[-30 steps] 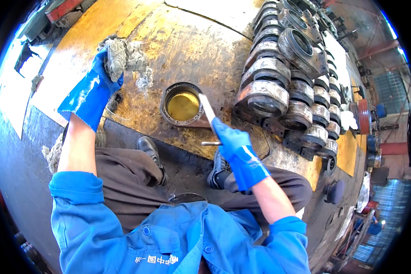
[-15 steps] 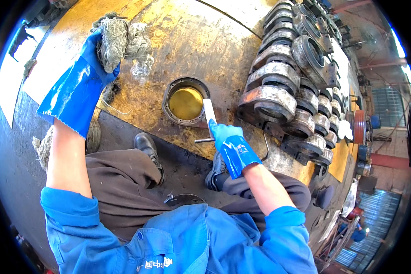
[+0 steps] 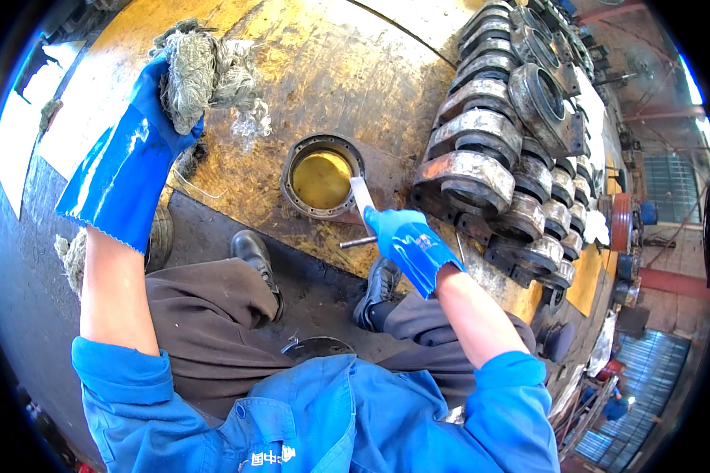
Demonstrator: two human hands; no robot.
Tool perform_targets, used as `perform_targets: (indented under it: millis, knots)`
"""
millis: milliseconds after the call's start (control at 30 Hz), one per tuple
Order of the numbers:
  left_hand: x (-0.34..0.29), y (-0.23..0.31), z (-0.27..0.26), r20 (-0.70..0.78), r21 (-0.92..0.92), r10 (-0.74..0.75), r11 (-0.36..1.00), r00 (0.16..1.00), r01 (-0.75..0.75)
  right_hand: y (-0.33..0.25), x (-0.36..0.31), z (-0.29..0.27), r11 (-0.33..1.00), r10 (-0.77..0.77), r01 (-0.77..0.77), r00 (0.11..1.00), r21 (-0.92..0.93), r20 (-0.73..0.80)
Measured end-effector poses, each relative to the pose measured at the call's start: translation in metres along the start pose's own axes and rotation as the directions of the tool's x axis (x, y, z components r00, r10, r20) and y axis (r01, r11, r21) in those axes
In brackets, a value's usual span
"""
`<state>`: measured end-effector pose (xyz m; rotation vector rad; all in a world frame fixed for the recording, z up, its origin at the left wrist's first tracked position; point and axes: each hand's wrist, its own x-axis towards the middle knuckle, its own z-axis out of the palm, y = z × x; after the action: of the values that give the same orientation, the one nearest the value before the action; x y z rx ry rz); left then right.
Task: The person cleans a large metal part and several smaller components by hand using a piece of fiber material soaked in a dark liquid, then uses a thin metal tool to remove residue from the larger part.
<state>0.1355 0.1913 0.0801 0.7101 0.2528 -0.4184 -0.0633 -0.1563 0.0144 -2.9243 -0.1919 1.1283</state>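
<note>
Right hand (image 3: 398, 236): gloved fingers closed on a flat pale blade (image 3: 361, 195), short metal rod (image 3: 358, 243) poking out to the left; can't tell if it's the same tool. Left hand (image 3: 154, 118): gripping a grey wad of fibre (image 3: 191, 75), loose strands trailing.

Change over the last second: blade tip has shifted from the far right of the rim round toward the near right. Tip at the rim now, contact unclear from here. Reads to me as work on the edge rather than inside the bore.

Round housing (image 3: 288, 180) lies open side up on the stained yellow sheet (image 3: 308, 87), in front of the shoes. Yellow inside; liquid or the sheet showing through, can't tell. Right of it, stacked housings (image 3: 481, 175), bores facing various ways.
</note>
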Motion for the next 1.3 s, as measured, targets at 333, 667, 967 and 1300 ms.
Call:
perform_targets:
  millis: [333,667,967,1300]
  knots:
    - [-0.001,-0.006,0.022,-0.163,0.042,0.052,0.998,0.985,-0.046,0.014,0.007,-0.008,0.994,-0.028,0.038,0.994,0.098,-0.105]
    - [-0.001,-0.017,0.037,-0.238,0.047,0.096,0.995,0.967,-0.088,0.023,0.005,0.000,0.997,-0.050,0.057,0.992,0.059,-0.120]
    - [-0.003,-0.008,0.034,-0.189,0.034,0.054,0.998,0.980,-0.048,0.025,0.001,-0.010,0.996,-0.091,0.091,0.995,-0.005,-0.048]
    - [-0.004,0.002,0.021,-0.145,0.084,0.068,0.995,0.987,-0.056,0.034,0.023,-0.002,0.991,-0.128,0.120,0.980,-0.057,-0.155]
